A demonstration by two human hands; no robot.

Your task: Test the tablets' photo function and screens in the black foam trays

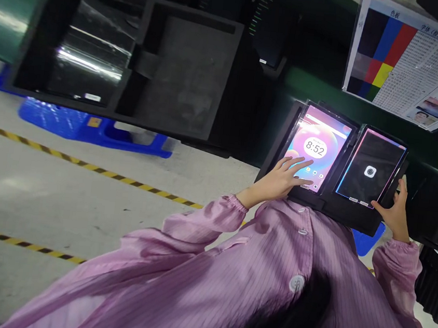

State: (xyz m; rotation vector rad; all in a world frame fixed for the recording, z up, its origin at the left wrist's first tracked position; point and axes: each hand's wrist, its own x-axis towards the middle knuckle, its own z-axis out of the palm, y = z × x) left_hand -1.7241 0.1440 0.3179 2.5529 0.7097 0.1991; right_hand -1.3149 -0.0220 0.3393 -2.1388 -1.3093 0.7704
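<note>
Two tablets stand side by side in a black holder [354,220] in front of me. The left tablet [323,138] shows a colourful screen with the time 8:52. My left hand [286,177] lies on its lower part, fingers stretched out and fingertips touching the screen. The right tablet [376,159] has a dark screen with a small white camera icon. My right hand [394,209] is at its lower right corner, thumb on the bottom edge of the screen and fingers up along the side. Neither hand holds a loose thing. My pink striped sleeves and coat fill the foreground.
A printed colour chart [405,63] with text hangs at the upper right. A large black foam tray [189,77] at the upper left holds a shiny wrapped item [93,51]. Blue pallets [89,129] sit on the grey floor, which carries yellow-black tape lines [85,165]. Dark equipment stands at the right edge.
</note>
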